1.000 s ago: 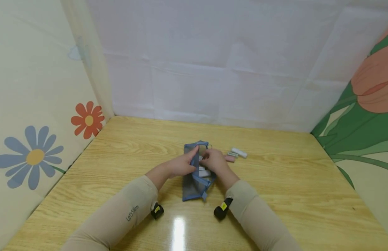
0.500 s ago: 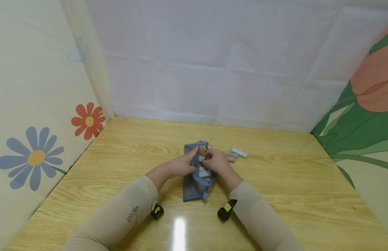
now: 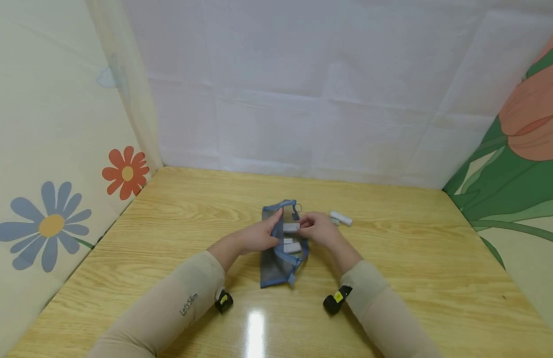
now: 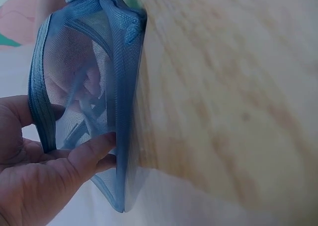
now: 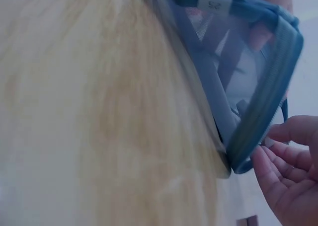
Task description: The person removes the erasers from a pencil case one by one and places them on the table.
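My left hand (image 3: 260, 234) grips a blue mesh zipper pouch (image 3: 273, 272) by its opening. In the left wrist view, fingers of the left hand (image 4: 44, 166) curl round the zip edge and reach inside. At the pouch's mouth, my right hand (image 3: 320, 229) pinches the end of a small white block (image 3: 291, 227). The right wrist view has the right hand (image 5: 293, 161) beside the zip corner, a small whitish end (image 5: 269, 142) between thumb and fingers. Two more white pieces (image 3: 292, 247) lie within the pouch (image 5: 288, 52).
To the right of the pouch, beyond my right hand, a white stick (image 3: 341, 218) and a small greenish piece (image 3: 335, 222) lie on the wooden table (image 3: 406, 248). A white cloth (image 3: 276, 99) hangs along the back, with flowered panels at both sides.
My right hand has shifted right from inside the pouch, bringing the white block to its mouth. It now covers the pink piece on the table. The left hand stays in place.
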{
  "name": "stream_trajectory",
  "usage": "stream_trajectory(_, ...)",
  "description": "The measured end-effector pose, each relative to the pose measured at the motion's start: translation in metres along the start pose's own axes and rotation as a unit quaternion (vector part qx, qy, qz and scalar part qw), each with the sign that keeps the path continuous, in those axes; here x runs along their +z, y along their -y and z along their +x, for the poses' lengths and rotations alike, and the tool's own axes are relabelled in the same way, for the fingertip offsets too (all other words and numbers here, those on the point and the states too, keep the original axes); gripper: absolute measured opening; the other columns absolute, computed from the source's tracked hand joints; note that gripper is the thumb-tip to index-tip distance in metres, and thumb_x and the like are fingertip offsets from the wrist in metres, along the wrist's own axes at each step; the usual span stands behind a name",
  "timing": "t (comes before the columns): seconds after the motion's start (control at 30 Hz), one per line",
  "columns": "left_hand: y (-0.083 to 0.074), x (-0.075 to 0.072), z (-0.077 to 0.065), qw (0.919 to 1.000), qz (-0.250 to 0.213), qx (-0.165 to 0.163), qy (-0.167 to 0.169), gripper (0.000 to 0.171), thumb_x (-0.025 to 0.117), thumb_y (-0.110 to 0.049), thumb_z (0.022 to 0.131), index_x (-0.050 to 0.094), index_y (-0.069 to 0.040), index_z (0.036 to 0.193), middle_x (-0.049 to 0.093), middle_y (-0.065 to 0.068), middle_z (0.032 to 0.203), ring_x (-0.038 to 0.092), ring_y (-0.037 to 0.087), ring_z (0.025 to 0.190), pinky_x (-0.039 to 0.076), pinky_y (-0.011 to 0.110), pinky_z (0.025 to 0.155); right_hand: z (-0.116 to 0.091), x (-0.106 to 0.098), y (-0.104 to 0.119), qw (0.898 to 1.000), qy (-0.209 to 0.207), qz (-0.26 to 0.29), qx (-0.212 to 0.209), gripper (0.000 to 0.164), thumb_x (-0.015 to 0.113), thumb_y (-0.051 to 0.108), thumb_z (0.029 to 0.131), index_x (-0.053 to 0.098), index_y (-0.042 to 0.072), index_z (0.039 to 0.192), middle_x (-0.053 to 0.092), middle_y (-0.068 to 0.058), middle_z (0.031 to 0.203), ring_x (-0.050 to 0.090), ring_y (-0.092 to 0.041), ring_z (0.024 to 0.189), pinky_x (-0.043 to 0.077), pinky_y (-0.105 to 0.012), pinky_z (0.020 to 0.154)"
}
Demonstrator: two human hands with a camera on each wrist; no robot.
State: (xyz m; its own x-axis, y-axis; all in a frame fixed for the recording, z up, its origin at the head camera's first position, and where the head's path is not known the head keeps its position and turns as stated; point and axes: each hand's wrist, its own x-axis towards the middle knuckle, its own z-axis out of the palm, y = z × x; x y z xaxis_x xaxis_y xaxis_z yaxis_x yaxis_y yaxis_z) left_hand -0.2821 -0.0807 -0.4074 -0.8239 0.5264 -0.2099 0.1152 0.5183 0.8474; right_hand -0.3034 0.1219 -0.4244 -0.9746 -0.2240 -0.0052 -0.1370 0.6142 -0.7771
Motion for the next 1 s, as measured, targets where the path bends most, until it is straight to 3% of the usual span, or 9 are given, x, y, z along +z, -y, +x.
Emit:
stream_trajectory(0.3,-0.001,0.001,-0.001,1.0000,-0.005,-0.006,0.000,0.086,0.051,0.001,0.085,-0.004,-0.020,0.148,0.004,0.011,0.153,0.009,0.026,0.137,0.019,0.043,0.107,-0.008,-0.019,-0.006,0.999,-0.001,0.035,-0.017,0.022,0.069,0.007,0.076,0.065,0.001,0.097,0.066,-0.007,0.085,0.060,-0.015,0.076,0.049,-0.028,0.070)
stream_trajectory(0.67,-0.001,0.001,-0.001,1.0000,0.006,-0.004,0.002,0.085,0.051,-0.001,0.086,-0.004,-0.021,0.148,0.002,0.008,0.153,0.007,0.025,0.138,0.018,0.043,0.108,-0.016,-0.054,-0.021,0.995,-0.024,0.092,0.005,0.029,0.070,0.005,0.077,0.061,-0.004,0.102,0.065,-0.011,0.089,0.060,-0.015,0.078,0.048,-0.028,0.073)
stream_trajectory(1.0,0.000,0.000,0.000,0.9999,0.012,-0.007,0.008,0.085,0.051,-0.003,0.087,-0.007,-0.021,0.147,0.001,0.006,0.153,0.006,0.025,0.138,0.018,0.043,0.108,-0.024,-0.082,-0.037,0.996,-0.048,0.068,0.022,0.028,0.067,0.011,0.081,0.060,-0.003,0.105,0.063,-0.012,0.095,0.056,-0.017,0.085,0.045,-0.029,0.075)
